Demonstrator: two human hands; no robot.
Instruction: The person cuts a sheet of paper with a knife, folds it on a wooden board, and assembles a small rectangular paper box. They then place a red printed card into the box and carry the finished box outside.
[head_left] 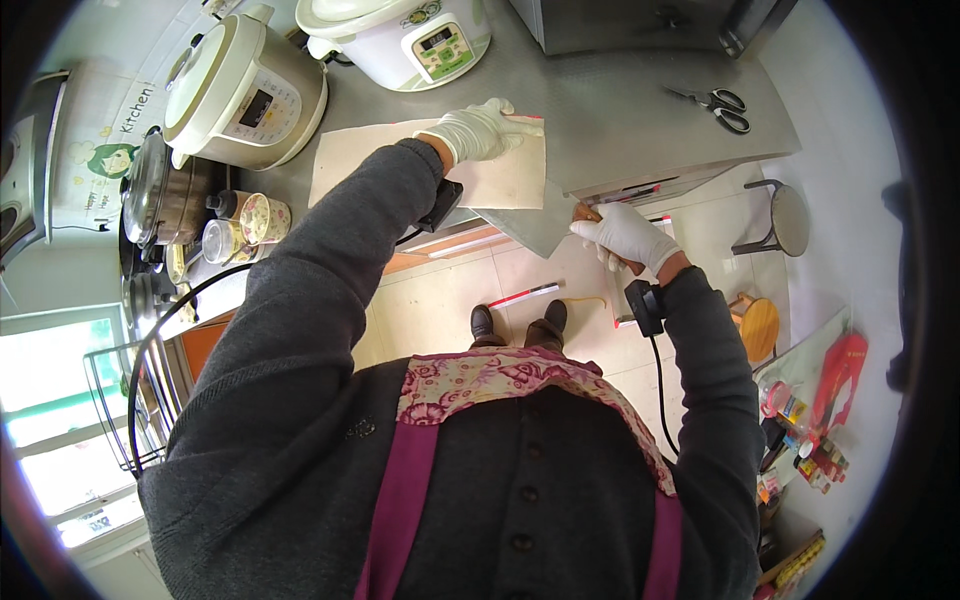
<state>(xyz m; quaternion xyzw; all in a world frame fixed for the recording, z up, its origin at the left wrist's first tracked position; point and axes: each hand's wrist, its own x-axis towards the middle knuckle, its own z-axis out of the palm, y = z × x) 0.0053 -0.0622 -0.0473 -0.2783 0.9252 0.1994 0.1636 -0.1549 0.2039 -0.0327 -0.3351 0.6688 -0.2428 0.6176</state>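
A flat beige rectangular board or sheet (375, 150), of a material I cannot make out, lies on the steel counter. My left hand (478, 132), in a white glove, rests on its far right part with the fingers stretched toward the right edge. Also gloved, my right hand (630, 235) is closed round the brown handle of a cleaver (535, 228). The wide grey blade points left from that hand, just by the near edge of the board, and juts past the counter's front. Whether the blade touches the board I cannot tell.
Behind the board stand a white slow cooker (400, 45) and a beige electric pressure cooker (245, 95). Scissors (720, 105) lie on the counter (610, 120) at the far right. A steamer pot (165, 190) and cups (265, 218) are on the left, stools (790, 220) on the right.
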